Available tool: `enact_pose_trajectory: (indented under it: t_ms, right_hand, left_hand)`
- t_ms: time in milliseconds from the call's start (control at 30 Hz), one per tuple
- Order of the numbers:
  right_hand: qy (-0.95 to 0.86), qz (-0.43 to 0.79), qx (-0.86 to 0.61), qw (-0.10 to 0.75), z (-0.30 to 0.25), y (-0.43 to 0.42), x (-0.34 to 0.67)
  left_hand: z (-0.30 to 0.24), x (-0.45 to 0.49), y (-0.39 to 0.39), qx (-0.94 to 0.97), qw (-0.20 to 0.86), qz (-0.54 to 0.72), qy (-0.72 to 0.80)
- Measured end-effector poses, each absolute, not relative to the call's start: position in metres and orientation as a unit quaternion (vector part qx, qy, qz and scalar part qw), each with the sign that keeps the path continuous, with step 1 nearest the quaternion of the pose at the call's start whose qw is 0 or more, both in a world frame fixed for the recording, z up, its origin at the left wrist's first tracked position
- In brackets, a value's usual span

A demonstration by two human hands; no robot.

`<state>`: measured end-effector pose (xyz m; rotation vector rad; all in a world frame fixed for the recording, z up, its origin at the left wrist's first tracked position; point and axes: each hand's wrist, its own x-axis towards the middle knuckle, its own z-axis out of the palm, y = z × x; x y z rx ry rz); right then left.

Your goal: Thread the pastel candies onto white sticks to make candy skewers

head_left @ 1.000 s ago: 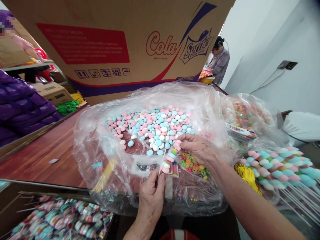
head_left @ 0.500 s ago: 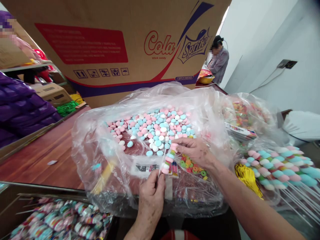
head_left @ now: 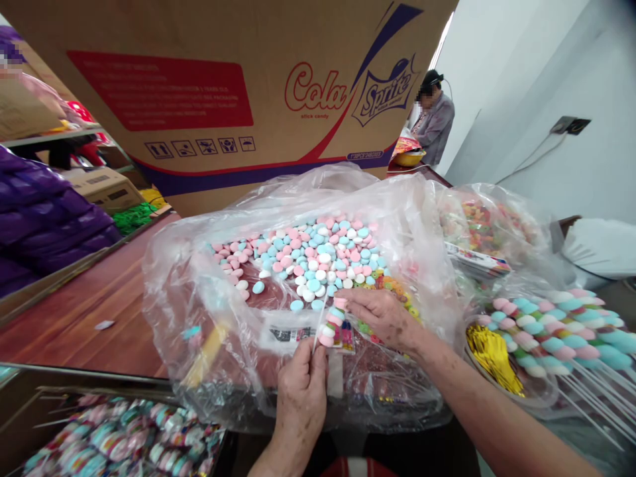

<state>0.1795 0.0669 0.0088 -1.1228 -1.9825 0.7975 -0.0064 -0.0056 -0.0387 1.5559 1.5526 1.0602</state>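
My left hand (head_left: 299, 391) pinches the lower end of a thin white stick (head_left: 318, 323) at the bottom centre. Several pink, blue and white candy discs (head_left: 330, 326) are threaded on its upper part. My right hand (head_left: 381, 315) is closed in a pinch on a pink disc at the stick's tip, pressing it down onto the others. Both hands work over an open clear plastic bag (head_left: 209, 311) holding a heap of loose pastel candy discs (head_left: 308, 255). Small coloured ring candies (head_left: 397, 291) lie just beyond my right hand.
A big Cola Sprite cardboard box (head_left: 223, 93) stands behind the bag. Finished candy sticks (head_left: 551, 331) pile up at the right beside gold twist ties (head_left: 489, 354); wrapped ones (head_left: 119, 437) fill a tray at lower left. Another person (head_left: 434, 119) stands far back. A wooden table (head_left: 84, 311) lies at the left.
My right hand has moved down and toward me along the stick, pushing the pink disc closer to the other candies. The ring candies that it covered now show beyond it. My left hand holds still.
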Motion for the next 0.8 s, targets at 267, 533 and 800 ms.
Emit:
enact_pose_trajectory:
  t_ms: [267, 533, 800]
  right_hand:
    - [-0.722, 0.361, -0.437, 0.397, -0.006, 0.055, 0.168]
    - [-0.526, 0.566, -0.381, 0.508, 0.0, 0.038, 0.148]
    - [-0.385, 0.623, -0.353, 0.583, 0.005, 0.038, 0.133]
  left_hand:
    - [-0.042, -0.005, -0.006, 0.595, 0.339, 0.415, 0.599]
    - [-0.031, -0.005, -0.008, 0.532, 0.421, 0.436, 0.591]
    - [-0.013, 0.0, -0.007, 0.521, 0.481, 0.417, 0.569]
